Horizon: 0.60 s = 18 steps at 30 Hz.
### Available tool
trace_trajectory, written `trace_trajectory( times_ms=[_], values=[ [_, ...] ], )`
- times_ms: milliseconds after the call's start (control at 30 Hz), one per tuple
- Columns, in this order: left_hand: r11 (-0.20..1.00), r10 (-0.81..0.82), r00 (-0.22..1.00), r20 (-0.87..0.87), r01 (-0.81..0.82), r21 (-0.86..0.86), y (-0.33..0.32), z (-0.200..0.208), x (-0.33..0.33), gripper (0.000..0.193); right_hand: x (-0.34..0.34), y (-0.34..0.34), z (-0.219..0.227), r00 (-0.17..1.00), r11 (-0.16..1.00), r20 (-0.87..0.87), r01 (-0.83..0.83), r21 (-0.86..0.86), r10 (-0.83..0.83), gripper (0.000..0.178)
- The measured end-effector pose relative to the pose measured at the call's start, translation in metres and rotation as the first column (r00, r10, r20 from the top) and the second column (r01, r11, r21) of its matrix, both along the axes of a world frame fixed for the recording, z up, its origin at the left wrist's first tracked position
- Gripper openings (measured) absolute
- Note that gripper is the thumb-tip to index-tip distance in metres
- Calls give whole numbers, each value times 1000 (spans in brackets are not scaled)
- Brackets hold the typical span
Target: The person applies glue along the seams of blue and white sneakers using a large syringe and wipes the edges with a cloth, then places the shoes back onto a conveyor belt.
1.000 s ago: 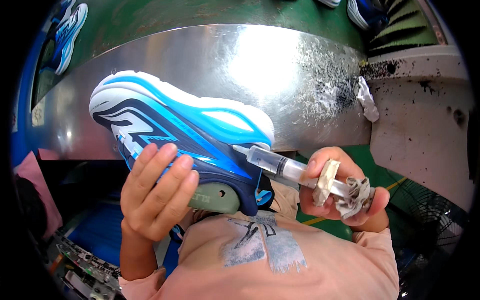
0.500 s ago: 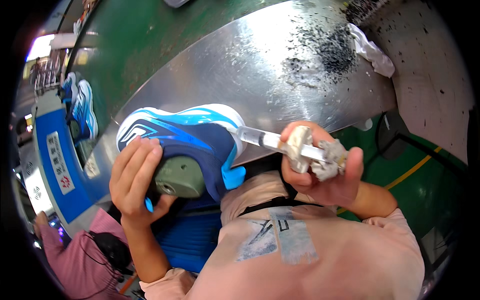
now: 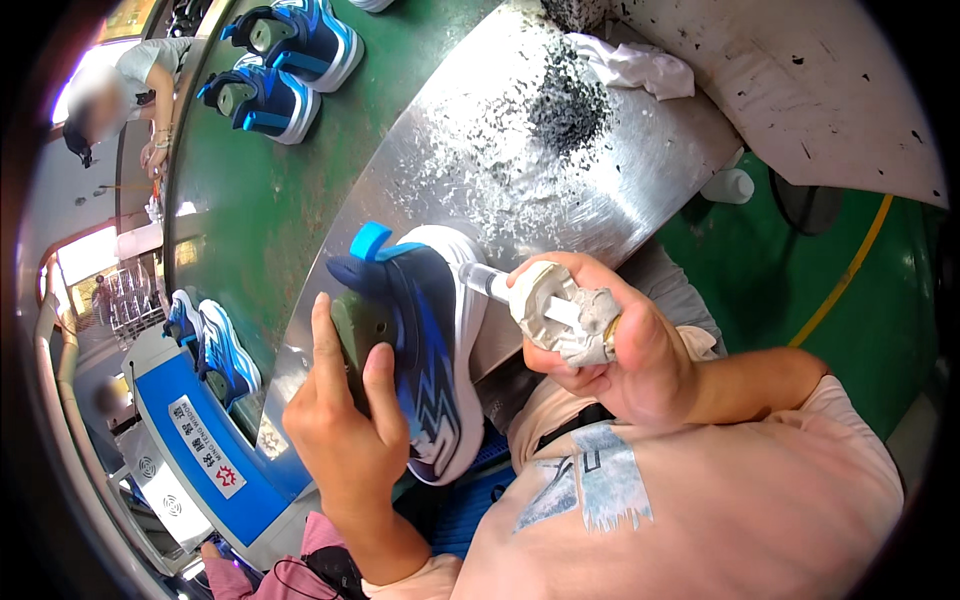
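My left hand [image 3: 350, 425] grips a blue and navy sports shoe [image 3: 425, 325], its thumb and a finger against the green shoe last [image 3: 357, 322] inside. The heel with its light blue pull tab [image 3: 370, 241] points away from me and the toe points toward me. In my closed right hand [image 3: 645, 350] is a clear syringe [image 3: 484, 281], its barrel wrapped in lumpy whitish material [image 3: 562, 312]. The syringe's front end lies at the edge of the white sole [image 3: 468, 335]; whether it touches cannot be made out.
Black and white crumbs [image 3: 570, 110] litter the metal bench [image 3: 640, 195], beside a white cloth [image 3: 640, 70]. Several more shoes [image 3: 290, 65] stand on the green surface [image 3: 400, 50]. A blue and white machine [image 3: 200, 440] is at left. Another person [image 3: 135, 85] works at far left.
The shoe has been turned in my left hand: its toe, which pointed left, now faces me. My right hand has shifted slightly left with the syringe. The view has swung too.
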<state>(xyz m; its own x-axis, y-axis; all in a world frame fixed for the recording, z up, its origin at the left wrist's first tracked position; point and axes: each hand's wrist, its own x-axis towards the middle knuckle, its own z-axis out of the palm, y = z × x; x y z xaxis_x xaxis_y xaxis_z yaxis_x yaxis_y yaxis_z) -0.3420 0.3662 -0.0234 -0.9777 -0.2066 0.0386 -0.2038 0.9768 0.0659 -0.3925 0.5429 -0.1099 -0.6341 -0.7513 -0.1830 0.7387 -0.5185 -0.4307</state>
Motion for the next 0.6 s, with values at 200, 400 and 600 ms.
trace_trajectory(
  times_ms=[200,400,600],
  values=[
    [972,235,971,35,-235,-25,18,1,-28,39,15,-7,12,990,994,-118,82,75,-73,92],
    [971,224,972,69,-229,64,13,9,-31,30,49,-10,31,973,984,-195,145,103,-123,93],
    [992,111,993,-45,-107,69,11,4,-34,27,40,5,18,972,964,-169,195,183,-164,84]
  ],
)
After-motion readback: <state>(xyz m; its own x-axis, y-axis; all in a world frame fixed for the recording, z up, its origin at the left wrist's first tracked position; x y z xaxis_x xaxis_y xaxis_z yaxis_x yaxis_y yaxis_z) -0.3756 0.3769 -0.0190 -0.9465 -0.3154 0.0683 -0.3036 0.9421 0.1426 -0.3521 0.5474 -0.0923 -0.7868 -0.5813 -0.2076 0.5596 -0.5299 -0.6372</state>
